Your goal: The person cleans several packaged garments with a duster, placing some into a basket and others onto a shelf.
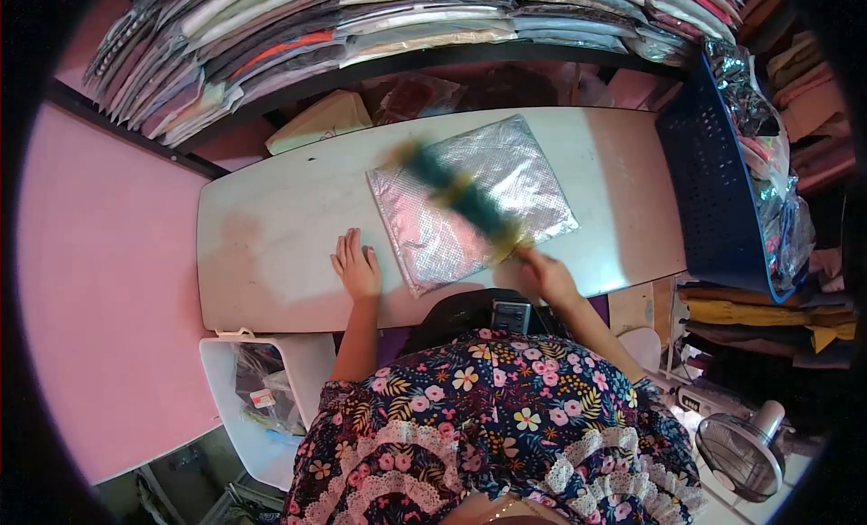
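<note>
Okay, we have the duster (465,200) in our right hand (553,281), fingers closed around the handle end. It's over the silver packet (533,164) on the table (271,254); motion blur, so we can't tell if the head touches the film. Our left hand (359,267) holds nothing: palm down on the tabletop, fingers extended and slightly spread, just beside the packet's left edge.

Handling, our guess: duster is light, soft head, stiffer core, so the handle is the place to grip. Packet looks light and floppy, slick outside; we'd take it by an edge or two opposite corners. Not brittle, but the film could crease.

Orientation: duster's long axis runs diagonally, handle near us at right, head pointing away and left. Packet lies flat, skewed to the table, longer axis roughly left-right, right end farther from us.
</note>
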`<state>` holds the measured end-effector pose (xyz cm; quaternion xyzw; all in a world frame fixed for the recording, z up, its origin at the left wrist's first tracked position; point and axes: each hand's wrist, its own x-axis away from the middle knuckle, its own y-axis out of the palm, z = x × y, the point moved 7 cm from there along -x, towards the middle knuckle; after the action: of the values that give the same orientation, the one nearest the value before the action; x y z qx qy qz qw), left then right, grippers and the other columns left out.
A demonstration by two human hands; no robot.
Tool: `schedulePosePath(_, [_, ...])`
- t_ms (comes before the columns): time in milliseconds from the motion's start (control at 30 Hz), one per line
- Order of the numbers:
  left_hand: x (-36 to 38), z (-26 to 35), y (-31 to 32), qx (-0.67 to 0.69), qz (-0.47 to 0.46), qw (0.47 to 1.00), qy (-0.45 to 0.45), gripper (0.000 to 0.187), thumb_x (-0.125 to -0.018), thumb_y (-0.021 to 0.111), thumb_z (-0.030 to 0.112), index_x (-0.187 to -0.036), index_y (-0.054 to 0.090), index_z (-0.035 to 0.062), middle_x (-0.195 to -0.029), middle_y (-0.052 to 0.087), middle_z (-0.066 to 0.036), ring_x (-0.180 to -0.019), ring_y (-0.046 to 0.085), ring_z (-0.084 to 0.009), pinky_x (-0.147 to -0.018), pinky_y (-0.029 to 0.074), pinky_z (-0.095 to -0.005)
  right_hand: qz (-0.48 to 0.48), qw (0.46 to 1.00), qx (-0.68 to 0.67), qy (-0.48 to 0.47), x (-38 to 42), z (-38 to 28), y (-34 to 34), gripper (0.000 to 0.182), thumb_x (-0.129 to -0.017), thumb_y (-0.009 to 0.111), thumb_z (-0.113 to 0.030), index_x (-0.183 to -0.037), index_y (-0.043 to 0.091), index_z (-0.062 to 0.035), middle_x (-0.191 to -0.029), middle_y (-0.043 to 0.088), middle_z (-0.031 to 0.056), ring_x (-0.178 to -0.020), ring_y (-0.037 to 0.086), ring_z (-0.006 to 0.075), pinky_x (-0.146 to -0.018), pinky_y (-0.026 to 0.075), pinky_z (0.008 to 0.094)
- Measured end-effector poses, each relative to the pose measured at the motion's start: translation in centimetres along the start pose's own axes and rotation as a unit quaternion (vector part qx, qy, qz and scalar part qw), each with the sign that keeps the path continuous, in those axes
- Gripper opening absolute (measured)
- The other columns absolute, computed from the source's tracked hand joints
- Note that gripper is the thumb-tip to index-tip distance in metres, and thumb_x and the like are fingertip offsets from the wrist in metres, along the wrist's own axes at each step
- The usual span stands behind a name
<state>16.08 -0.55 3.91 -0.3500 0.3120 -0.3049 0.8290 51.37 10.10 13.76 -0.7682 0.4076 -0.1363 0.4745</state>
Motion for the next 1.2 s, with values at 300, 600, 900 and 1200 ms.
schedulePosePath(300, [0.1, 0.7, -1.7, 0.05, 0.101, 0.993, 0.022, 0.048, -0.083, 0.047, 0.007, -0.13, 0.04, 0.0001, -0.133, 0.043, -0.018, -0.127, 0.036, -0.0331, -0.107, 0.023, -0.045, 0.038, 0.994, 0.063, 0.079, -6.9, -1.4, -1.0, 0.034, -0.087, 0.051, -0.022, -0.121, 0.048, -0.0226, -0.083, 0.063, 0.02, -0.071, 0.062, 0.0388, -0.062, 0.049, 0.0491])
schedulePosePath(600, [0.4, -1.2, 0.5, -0.034, 0.013, 0.999, -0.014, 0.049, -0.086, 0.049, 0.015, -0.134, 0.039, 0.0059, -0.138, 0.04, -0.012, -0.13, 0.03, -0.0343, -0.108, 0.02, -0.0474, -0.139, 0.983, 0.115, 0.034, -7.7, -1.6, -0.2, 0.033, -0.085, 0.052, -0.021, -0.118, 0.054, -0.0219, -0.085, 0.065, 0.0161, -0.074, 0.063, 0.0377, -0.066, 0.049, 0.0485])
schedulePosePath(900, [-2.9, -0.8, 0.9, -0.064, -0.068, 0.993, -0.076, 0.039, -0.087, 0.05, 0.019, -0.125, 0.05, 0.007, -0.132, 0.047, -0.012, -0.127, 0.037, -0.0315, -0.107, 0.024, -0.0448, -0.065, 0.992, 0.053, 0.096, 1.6, 5.8, -5.3, 0.039, -0.085, 0.054, -0.021, -0.123, 0.047, -0.0193, -0.086, 0.063, 0.0207, -0.076, 0.061, 0.0405, -0.066, 0.049, 0.0497])
schedulePosePath(1200, [-8.5, 3.1, 5.6, 0.389, -0.175, 0.865, -0.265, 0.045, -0.077, 0.073, 0.023, -0.11, 0.058, -0.0049, -0.099, 0.064, -0.01, -0.085, 0.061, -0.0172, -0.075, 0.048, -0.0287, 0.184, 0.923, -0.008, 0.338, 8.9, 11.0, -11.0, 0.032, -0.089, 0.053, -0.018, -0.119, 0.051, -0.0091, -0.094, 0.062, 0.024, -0.086, 0.06, 0.0417, -0.073, 0.049, 0.0447])
